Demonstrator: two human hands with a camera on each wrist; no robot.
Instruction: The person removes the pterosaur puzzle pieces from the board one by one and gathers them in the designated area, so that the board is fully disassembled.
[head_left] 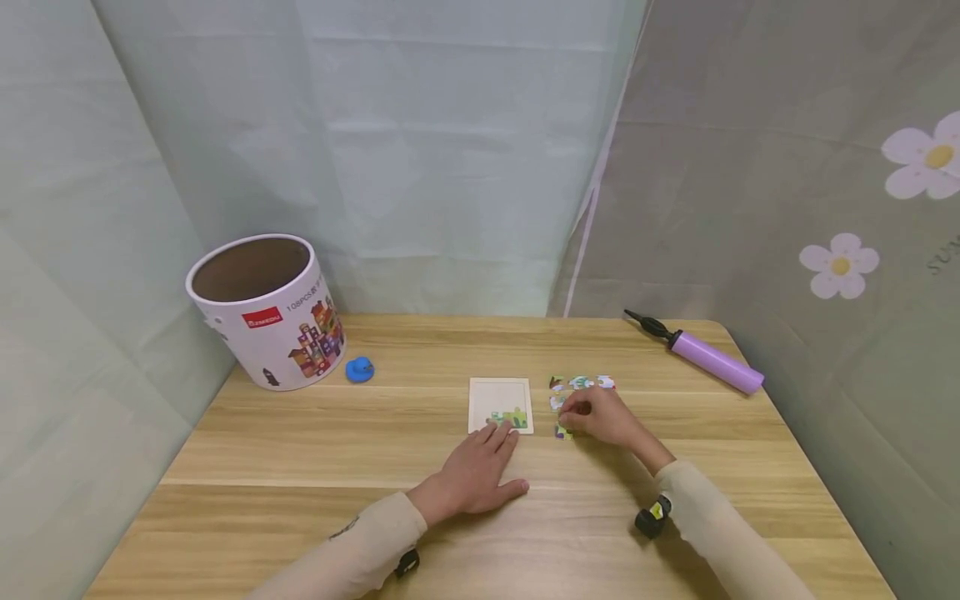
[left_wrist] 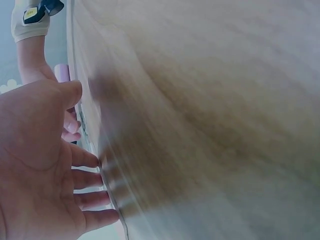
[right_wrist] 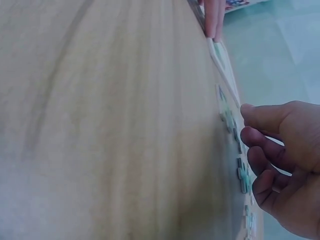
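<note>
A square wooden puzzle tray lies mid-table, with green jigsaw pieces fitted along its lower right part. My left hand rests flat with fingers spread, fingertips at the tray's near edge. To the right of the tray, loose jigsaw pieces lie in rows. My right hand hovers low over them, fingers loosely bent. In the right wrist view, a gap shows between the thumb and index finger, with nothing seen between them. The hand partly hides some pieces in the head view.
A large white bucket with printed blocks stands at the back left. Beside it sits a blue toy duck. A purple hand pump with a black nozzle lies at the back right. Cloth curtains hang behind the wooden table.
</note>
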